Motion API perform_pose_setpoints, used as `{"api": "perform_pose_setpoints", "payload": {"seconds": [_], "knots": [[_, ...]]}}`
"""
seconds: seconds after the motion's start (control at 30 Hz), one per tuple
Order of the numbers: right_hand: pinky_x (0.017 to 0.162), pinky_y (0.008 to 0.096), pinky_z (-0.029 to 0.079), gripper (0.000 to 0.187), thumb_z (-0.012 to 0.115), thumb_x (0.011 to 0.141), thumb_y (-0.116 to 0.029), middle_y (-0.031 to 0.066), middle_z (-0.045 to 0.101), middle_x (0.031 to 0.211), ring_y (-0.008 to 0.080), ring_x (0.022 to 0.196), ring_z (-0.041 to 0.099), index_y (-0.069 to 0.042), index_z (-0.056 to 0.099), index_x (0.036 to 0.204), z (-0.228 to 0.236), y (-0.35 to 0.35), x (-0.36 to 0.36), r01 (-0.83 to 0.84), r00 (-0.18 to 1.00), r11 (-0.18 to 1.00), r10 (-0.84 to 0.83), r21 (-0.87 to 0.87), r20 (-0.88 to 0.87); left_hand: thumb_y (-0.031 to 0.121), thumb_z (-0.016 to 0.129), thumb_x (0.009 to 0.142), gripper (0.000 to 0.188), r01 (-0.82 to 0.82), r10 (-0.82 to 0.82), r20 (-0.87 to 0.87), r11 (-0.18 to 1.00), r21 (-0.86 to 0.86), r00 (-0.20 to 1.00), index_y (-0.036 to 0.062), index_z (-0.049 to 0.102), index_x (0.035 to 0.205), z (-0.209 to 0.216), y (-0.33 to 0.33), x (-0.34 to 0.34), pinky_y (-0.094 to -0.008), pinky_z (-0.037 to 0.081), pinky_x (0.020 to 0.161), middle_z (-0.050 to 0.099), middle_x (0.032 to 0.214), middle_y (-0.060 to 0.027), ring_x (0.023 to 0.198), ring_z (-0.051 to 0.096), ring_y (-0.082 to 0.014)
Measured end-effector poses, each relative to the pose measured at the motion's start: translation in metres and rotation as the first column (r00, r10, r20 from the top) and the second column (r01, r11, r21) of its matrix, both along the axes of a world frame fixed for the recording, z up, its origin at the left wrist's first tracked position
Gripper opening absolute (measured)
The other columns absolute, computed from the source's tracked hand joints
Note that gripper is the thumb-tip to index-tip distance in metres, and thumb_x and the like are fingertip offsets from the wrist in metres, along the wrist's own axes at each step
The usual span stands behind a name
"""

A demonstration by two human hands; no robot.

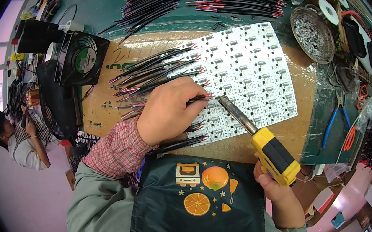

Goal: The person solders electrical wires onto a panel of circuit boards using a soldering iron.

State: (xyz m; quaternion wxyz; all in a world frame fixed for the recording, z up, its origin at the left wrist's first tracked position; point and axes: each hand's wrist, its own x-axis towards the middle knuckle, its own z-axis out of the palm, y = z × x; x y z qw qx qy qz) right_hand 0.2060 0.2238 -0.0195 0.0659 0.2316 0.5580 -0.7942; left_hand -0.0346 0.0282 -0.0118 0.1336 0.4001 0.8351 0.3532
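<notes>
left hand [168,109] pinching a black wire [197,100] flat onto the white circuit panel [250,73] at frame centre to steady its tip, right hand [274,183] fisted on yellow soldering iron [257,133], angled in from lower right toward that joint.

Soldering iron [263,141]: yellow-and-black handle, dark metal tip resting on the panel. Circuit panel [250,73]: white sheet of small boards, flat on cardboard. Wires [154,73]: black, red-tipped, fanned across the panel's left edge.
</notes>
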Motion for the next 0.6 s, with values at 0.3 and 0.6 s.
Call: {"api": "perform_pose_setpoints", "payload": {"seconds": [0.3, 0.6], "knots": [[0.061, 0.0281, 0.045, 0.030, 0.069, 0.076, -0.004, 0.0030, 0.057, 0.076, 0.0133, 0.066, 0.054, 0.000, 0.058, 0.103, -0.005, -0.001, 0.007, -0.007, 0.999, 1.000, 0.006, -0.004, -0.053, 0.007, 0.071, 0.077, 0.012, 0.005, -0.005, -0.011, 1.000, -0.004, 1.000, 0.0022, 0.066, 0.087, 0.001, 0.000, 0.001, -0.0341, 0.049, 0.066, 0.062, 0.080, -0.0118, 0.075, 0.063, -0.0290], [0.053, 0.0245, 0.040, 0.073, 0.075, 0.075, -0.031, 0.0035, 0.049, 0.070, 0.0121, 0.059, 0.046, 0.004, 0.043, 0.131, -0.007, -0.005, 0.010, 0.038, 0.998, 0.998, -0.035, 0.042, -0.057, 0.013, 0.065, 0.081, 0.013, 0.008, -0.007, 0.026, 1.000, -0.014, 1.000, 0.0023, 0.065, 0.089, 0.008, 0.000, 0.002, -0.0380, 0.051, 0.069, 0.063, 0.084, -0.0131, 0.079, 0.063, -0.0320]]}}
